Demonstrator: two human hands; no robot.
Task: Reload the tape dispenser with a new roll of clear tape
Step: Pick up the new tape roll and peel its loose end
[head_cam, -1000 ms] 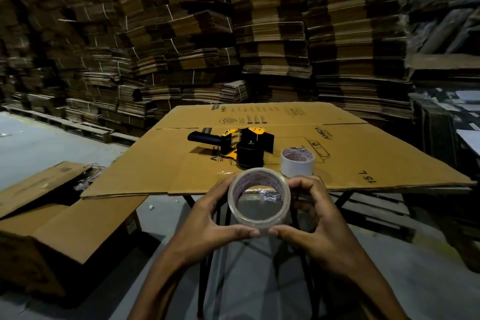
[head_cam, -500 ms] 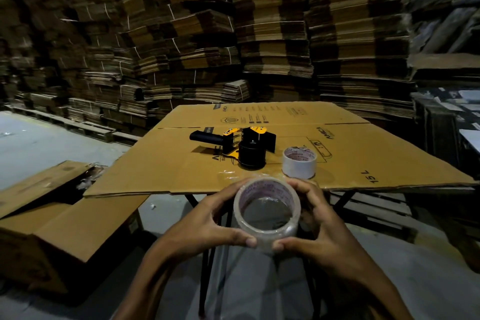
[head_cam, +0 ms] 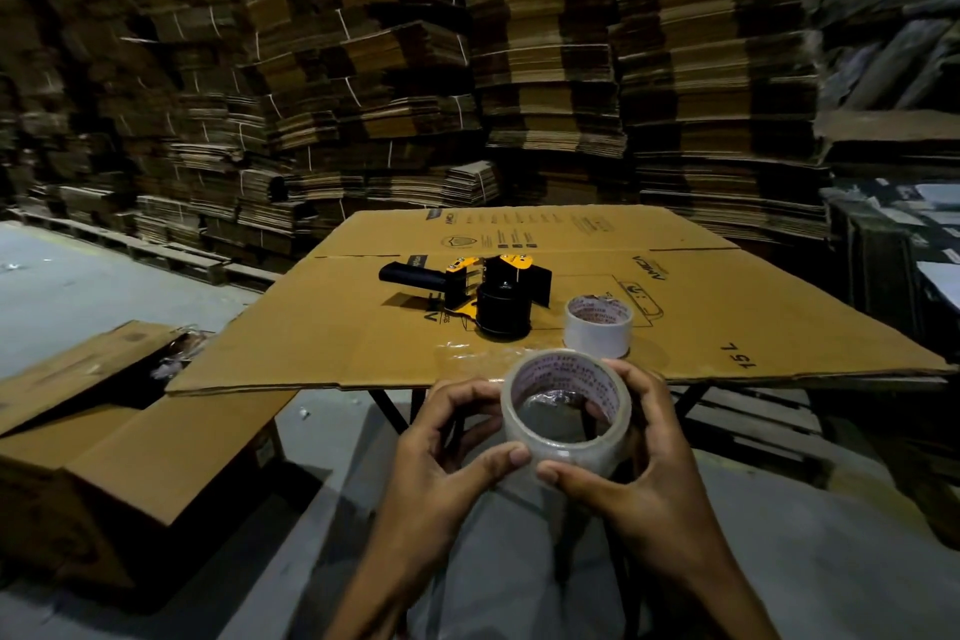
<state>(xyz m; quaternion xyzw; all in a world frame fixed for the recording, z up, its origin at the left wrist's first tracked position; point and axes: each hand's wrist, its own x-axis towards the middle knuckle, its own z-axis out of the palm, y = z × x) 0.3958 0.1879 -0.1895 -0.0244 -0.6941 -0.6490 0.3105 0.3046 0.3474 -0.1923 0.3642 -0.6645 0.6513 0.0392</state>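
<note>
Turned a little in both hands since a second ago, the clear tape roll (head_cam: 566,418) now tilts its hole more upward. Left hand (head_cam: 447,452) and right hand (head_cam: 644,463) pinch its rim with thumbs and fingers, probably feeling for the loose end. On the cardboard sheet (head_cam: 727,307), the tape dispenser (head_cam: 488,294) waits with its spindle bare, beside an empty core (head_cam: 597,325).

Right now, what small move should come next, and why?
Probably carry the roll forward to the dispenser. Both hands, left hand and right hand, grip the roll short of the table edge, and the dispenser's black hub looks bare.
</note>
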